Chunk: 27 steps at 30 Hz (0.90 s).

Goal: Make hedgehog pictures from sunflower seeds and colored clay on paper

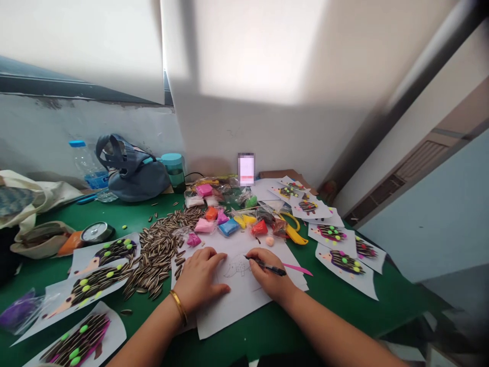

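One black pen (276, 269), pinched in your right hand (268, 276), slants rightward from its tip at the upper right of the sketch (240, 267), while your left hand (200, 276) lies spread on the paper (225, 318) at the sketch's left.

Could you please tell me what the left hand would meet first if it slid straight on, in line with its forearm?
Sliding over the paper, the left hand would probably meet the blue packet first, though depth and exact line are hard to judge.
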Motion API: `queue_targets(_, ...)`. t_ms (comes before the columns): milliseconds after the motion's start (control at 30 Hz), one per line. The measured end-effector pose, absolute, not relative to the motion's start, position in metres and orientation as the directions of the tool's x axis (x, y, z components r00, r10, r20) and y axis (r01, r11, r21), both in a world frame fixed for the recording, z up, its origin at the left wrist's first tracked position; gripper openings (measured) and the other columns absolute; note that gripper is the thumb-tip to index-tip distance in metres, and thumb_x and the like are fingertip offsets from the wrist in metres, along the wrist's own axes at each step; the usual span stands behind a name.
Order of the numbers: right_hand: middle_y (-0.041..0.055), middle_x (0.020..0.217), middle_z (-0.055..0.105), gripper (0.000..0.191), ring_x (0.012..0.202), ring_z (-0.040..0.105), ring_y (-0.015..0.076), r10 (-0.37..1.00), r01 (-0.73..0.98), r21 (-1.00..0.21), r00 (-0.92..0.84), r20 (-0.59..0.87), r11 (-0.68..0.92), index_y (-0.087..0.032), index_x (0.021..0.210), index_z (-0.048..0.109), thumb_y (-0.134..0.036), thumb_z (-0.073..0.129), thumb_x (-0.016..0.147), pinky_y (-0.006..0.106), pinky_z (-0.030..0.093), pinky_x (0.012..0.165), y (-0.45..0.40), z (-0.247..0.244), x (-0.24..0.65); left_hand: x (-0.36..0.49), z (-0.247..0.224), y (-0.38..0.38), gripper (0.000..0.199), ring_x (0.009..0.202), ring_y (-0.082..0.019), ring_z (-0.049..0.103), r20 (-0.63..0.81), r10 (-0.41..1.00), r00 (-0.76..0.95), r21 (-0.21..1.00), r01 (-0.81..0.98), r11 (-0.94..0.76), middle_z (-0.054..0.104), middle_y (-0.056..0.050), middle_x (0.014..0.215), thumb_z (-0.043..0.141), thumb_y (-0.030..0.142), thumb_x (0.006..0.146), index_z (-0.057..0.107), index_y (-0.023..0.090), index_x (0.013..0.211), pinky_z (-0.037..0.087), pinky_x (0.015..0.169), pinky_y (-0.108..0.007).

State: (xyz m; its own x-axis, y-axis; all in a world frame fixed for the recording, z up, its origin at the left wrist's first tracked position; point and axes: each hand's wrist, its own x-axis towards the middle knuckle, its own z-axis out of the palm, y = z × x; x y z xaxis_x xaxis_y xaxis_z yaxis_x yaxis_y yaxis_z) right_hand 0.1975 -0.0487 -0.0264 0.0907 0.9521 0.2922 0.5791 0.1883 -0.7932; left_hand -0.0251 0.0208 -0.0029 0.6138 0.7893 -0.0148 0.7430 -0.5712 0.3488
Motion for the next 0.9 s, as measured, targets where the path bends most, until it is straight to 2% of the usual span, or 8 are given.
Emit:
queue_targets(200, 0.0045, 0.099, 0.070, 0.020, 0.095, 0.064, 0.0201, 0.952, 0.579, -0.797, 0.109, 0.287, 0.174, -0.022, 0.100, 0.066, -0.017, 0.055, 0.085, 0.034, 0.050, 0.087, -0.047, -0.024, 0.197, -0.022, -0.004, 0.017, 0.067, 0.118, -0.030, 0.049, -0.009, 0.792, 0.611, 0.349, 0.744, -0.570, 0.056, -0.007, 0.123, 0.078, 0.051, 0.065, 0.060, 0.033, 0.127, 0.036, 0.100, -0.043)
queue_targets(500, 0.0042, 0.098, 0.070, 0.020, 0.093, 0.064, 0.0194, 0.957, 0.584, -0.799, 0.126, 0.261, 0.142, -0.021, 0.101, 0.065, -0.017, 0.053, 0.086, 0.032, 0.049, 0.085, -0.049, -0.020, 0.196, -0.019, -0.008, 0.018, 0.076, 0.122, -0.031, 0.047, -0.022, 0.798, 0.603, 0.342, 0.754, -0.561, 0.054, -0.007, 0.129, 0.082, 0.051, 0.061, 0.058, 0.032, 0.131, 0.035, 0.102, -0.043)
queue_targets(733, 0.0012, 0.094, 0.069, 0.018, 0.086, 0.064, 0.0171, 0.979, 0.536, -0.839, 0.104, 0.176, 0.093, -0.023, 0.097, 0.066, -0.016, 0.054, 0.085, 0.028, 0.049, 0.078, -0.050, -0.008, 0.197, -0.020, -0.006, 0.021, 0.077, 0.122, -0.031, 0.047, -0.034, 0.783, 0.621, 0.344, 0.743, -0.574, 0.055, -0.008, 0.128, 0.084, 0.049, 0.060, 0.058, 0.030, 0.131, 0.036, 0.102, -0.044)
queue_targets(900, 0.0003, 0.092, 0.069, 0.017, 0.085, 0.064, 0.0166, 0.979, 0.488, -0.872, 0.156, 0.127, 0.036, -0.023, 0.095, 0.066, -0.017, 0.057, 0.082, 0.027, 0.049, 0.076, -0.053, -0.012, 0.192, -0.020, -0.005, 0.020, 0.076, 0.120, -0.032, 0.048, -0.013, 0.776, 0.631, 0.343, 0.732, -0.589, 0.055, -0.008, 0.126, 0.084, 0.049, 0.060, 0.060, 0.030, 0.129, 0.037, 0.101, -0.046)
